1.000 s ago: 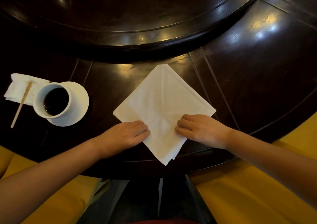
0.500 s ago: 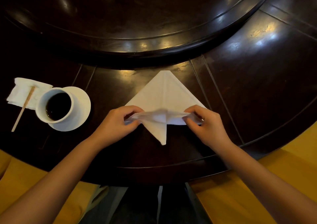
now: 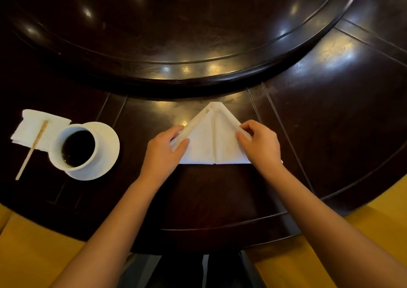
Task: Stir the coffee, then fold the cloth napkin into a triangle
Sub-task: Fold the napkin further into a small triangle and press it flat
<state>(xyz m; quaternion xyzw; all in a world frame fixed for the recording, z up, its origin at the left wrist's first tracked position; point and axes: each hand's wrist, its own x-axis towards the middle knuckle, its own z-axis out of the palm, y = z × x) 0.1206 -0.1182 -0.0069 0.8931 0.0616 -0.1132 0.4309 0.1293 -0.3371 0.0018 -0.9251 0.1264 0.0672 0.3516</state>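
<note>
A white cloth napkin [image 3: 212, 142] lies on the dark table as a triangle, its point away from me and its straight edge toward me. My left hand [image 3: 164, 151] pinches its left slanted edge. My right hand [image 3: 258, 143] pinches its right slanted edge. At the left a white cup of black coffee [image 3: 76, 147] stands on a white saucer [image 3: 105, 153]. A wooden stir stick [image 3: 33, 149] rests on a small white paper napkin [image 3: 30, 126] left of the cup.
A raised round turntable [image 3: 198, 74] of dark wood fills the table's far half. The dark table's [image 3: 330, 133] curved edge runs near me, with yellow seat cushions [image 3: 374, 228] on both sides below it.
The napkin lay flat as a diamond. Both hands lifted its near corner and carried it over to the far corner. The napkin now forms a triangle, with both hands on its slanted edges.
</note>
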